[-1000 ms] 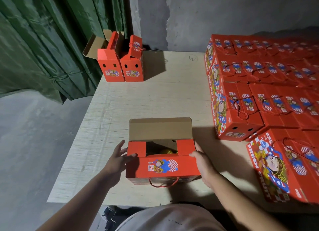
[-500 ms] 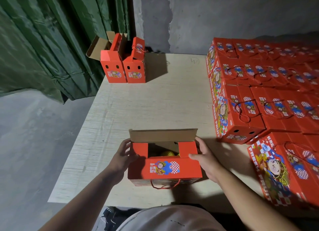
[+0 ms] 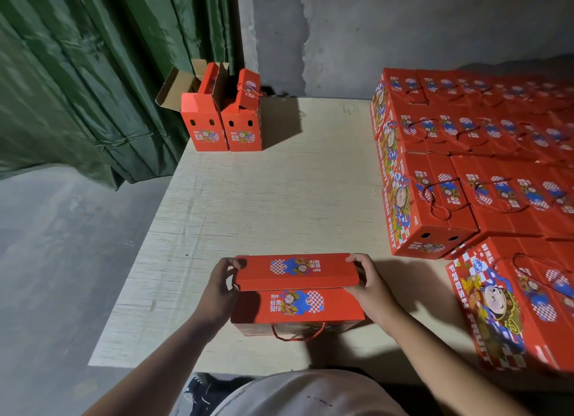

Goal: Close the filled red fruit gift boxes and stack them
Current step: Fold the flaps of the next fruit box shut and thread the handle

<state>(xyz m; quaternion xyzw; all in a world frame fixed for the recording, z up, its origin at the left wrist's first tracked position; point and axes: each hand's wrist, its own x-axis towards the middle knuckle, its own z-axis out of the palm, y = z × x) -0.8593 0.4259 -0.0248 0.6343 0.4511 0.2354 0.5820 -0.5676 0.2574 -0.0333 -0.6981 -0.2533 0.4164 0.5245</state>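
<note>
Red gift box [image 3: 296, 307] near the table's [image 3: 248, 198] front edge, well left of the stacked boxes [image 3: 472, 173], far lid flap [image 3: 296, 271] now folded down over the near one, opening covered, red cord dangling in front. Left hand [image 3: 219, 291] and right hand [image 3: 371, 286] at the flap's two ends, fingers curled loosely, apparently pinching its edges, half a second ago cupping the box sides with that flap upright.

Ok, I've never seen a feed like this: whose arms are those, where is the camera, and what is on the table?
No machine here: a person wears the camera on the head, looking down at two bare hands. The left hand and right hand press the far flap of a red cardboard fruit gift box down over its top. It sits on a pale wooden table. To the right are stacked closed red boxes; at the far corner stand two open red boxes beside a green curtain.
</note>
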